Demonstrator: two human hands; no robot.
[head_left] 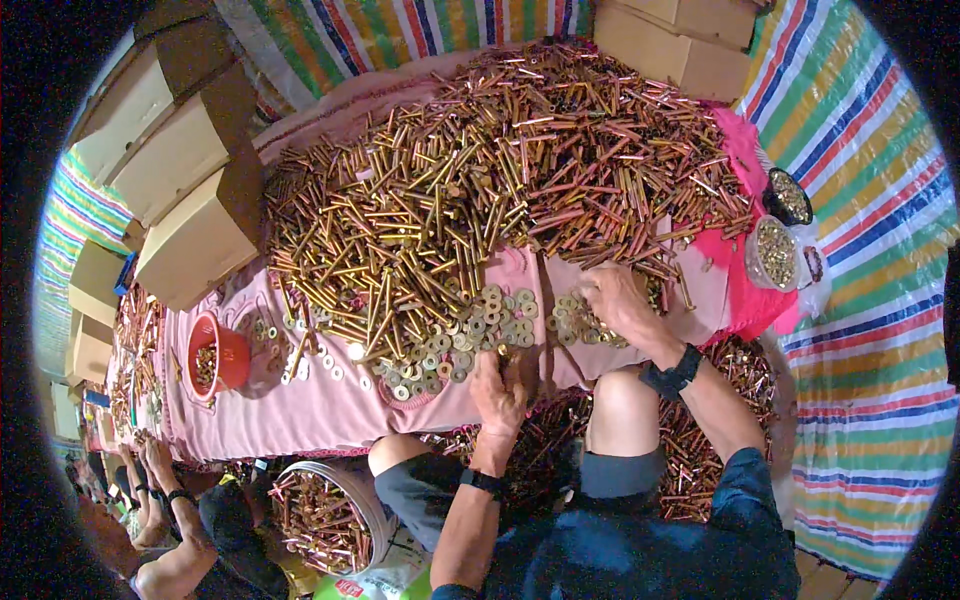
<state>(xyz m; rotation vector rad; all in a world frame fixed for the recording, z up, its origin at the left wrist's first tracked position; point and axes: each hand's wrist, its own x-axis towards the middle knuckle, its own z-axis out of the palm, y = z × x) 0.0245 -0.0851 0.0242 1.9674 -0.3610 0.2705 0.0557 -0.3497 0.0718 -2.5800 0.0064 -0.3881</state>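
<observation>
My left hand [496, 392] is closed at the near edge of the washer pile. A small brass-coloured end of a bolt [503, 350] pokes out above its fingers; the rest is hidden in the grip. Further right and a bit farther away, my right hand [618, 300] bends down over a smaller group of washers [572, 318], fingers drawn together. What its fingertips hold, if anything, is hidden. Flat round washers [480, 325] lie between the hands and to the left. Behind them rises a big heap of long brass-coloured bolts [430, 200].
Pink cloth [300, 420] covers the table. An orange-red bowl [217, 357] of small parts stands left; a clear tub [772, 252] and a black bowl [789, 195] sit right. Cardboard boxes [200, 240] are stacked left. A bucket of bolts [325, 515] stands below. Other people's hands [155, 465] work at far left.
</observation>
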